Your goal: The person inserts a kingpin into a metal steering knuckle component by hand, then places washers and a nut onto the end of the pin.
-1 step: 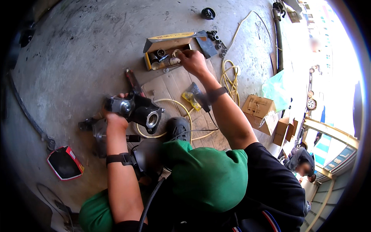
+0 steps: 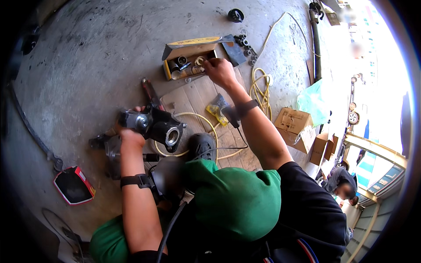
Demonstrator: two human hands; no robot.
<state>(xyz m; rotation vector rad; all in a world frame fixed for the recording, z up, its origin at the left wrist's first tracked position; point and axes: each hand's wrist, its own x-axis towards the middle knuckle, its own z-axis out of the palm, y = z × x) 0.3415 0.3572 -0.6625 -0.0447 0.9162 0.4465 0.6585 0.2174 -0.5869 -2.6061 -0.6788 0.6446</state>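
Observation:
My left hand [image 2: 130, 135] grips a heavy black metal housing [image 2: 154, 126] with a round bore, lifted just above the concrete floor. My right hand [image 2: 221, 71] reaches forward into an open yellow-and-black tool case [image 2: 189, 44] holding several metal sockets [image 2: 182, 63]. Its fingers rest among the sockets, and whether they grip one is hidden. A sheet of cardboard [image 2: 193, 96] lies between the case and me. Both wrists wear dark straps.
A red-handled tool [image 2: 150, 93] lies by the cardboard, with yellow hose [image 2: 259, 90] coiled to the right. Loose sockets [image 2: 245, 44] sit beside the case. Cardboard boxes [image 2: 294, 124] stand at right, a red-rimmed tray [image 2: 72, 186] at left. Another person [image 2: 344, 186] crouches lower right.

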